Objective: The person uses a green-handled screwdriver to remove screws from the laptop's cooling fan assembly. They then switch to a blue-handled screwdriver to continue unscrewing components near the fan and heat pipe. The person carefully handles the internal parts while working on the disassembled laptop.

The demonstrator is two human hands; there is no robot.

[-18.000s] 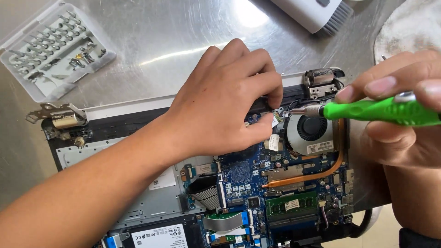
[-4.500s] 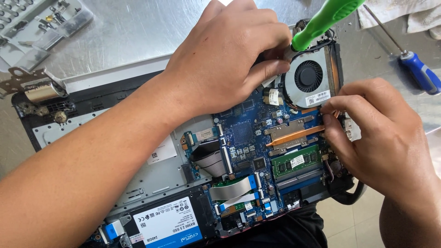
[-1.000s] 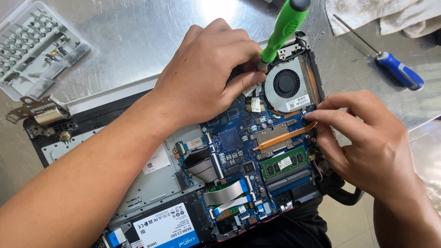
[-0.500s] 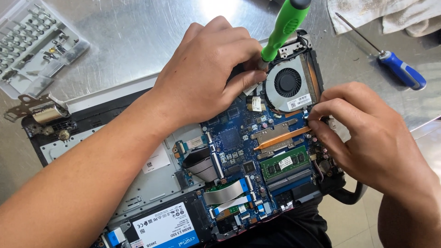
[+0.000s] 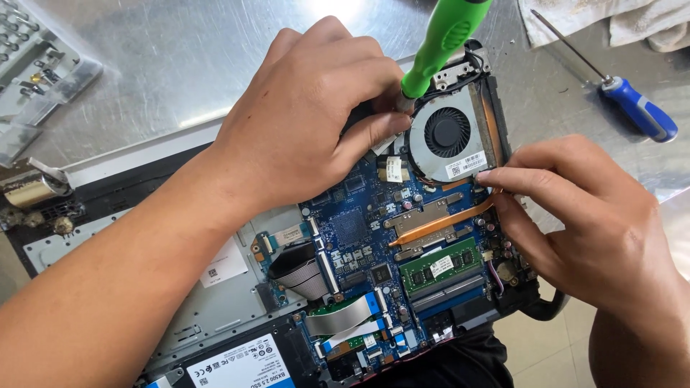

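A single head-worn camera looks steeply down from above and close in, at arm's reach, onto an opened laptop (image 5: 374,259) lying on a metal table (image 5: 180,65). The person's left hand (image 5: 302,122) enters from the lower left and the right hand (image 5: 582,215) from the lower right. The laptop fills most of the frame, tilted slightly, its near edge cut off at the bottom

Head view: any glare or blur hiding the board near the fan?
Head view: a bright glare patch sits on the metal table at the top edge, away from the work; the fan and blue board look sharp and evenly lit; the left hand covers the area beside the green screwdriver.
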